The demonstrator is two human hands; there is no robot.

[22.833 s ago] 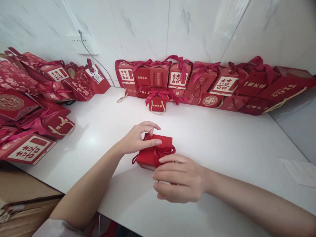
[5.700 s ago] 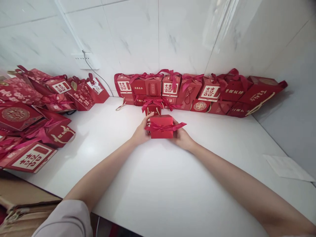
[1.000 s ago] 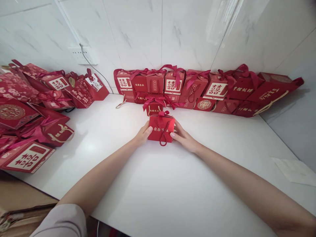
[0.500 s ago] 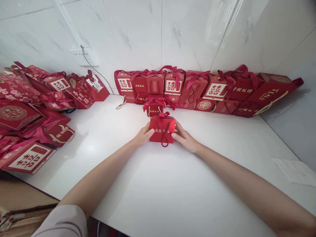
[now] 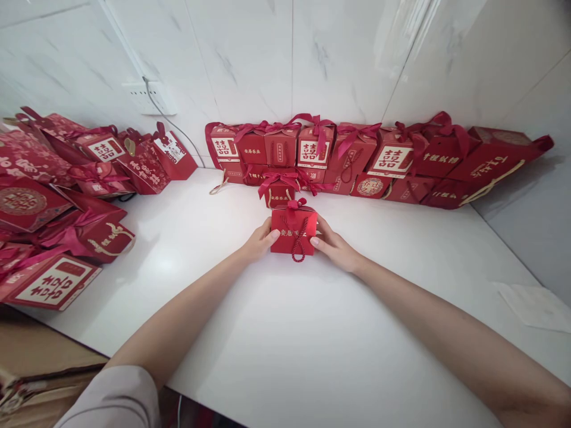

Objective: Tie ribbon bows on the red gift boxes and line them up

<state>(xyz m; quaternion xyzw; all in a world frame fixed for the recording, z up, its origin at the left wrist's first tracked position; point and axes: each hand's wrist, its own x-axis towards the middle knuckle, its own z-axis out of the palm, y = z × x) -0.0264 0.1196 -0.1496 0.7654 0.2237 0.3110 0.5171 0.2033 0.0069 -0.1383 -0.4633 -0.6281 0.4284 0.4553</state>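
Between my two hands is a red gift box with gold characters, a ribbon bow on top and a twisted red cord loop on its front. My left hand grips its left side, thumb on the front face. On the opposite side my right hand holds it the same way; the fingers behind the box are partly hidden. Just behind it stands a smaller-looking red box with a bow and gold cord, in front of a stacked row of red gift boxes along the wall.
A heap of red gift boxes and bags covers the left of the white table. A white sheet lies at the right edge. Behind are a socket with a grey cable and a tiled wall. A cardboard box stands lower left.
Both hands still hold the gift box in nearly the same spot. The whole view has shifted very slightly.
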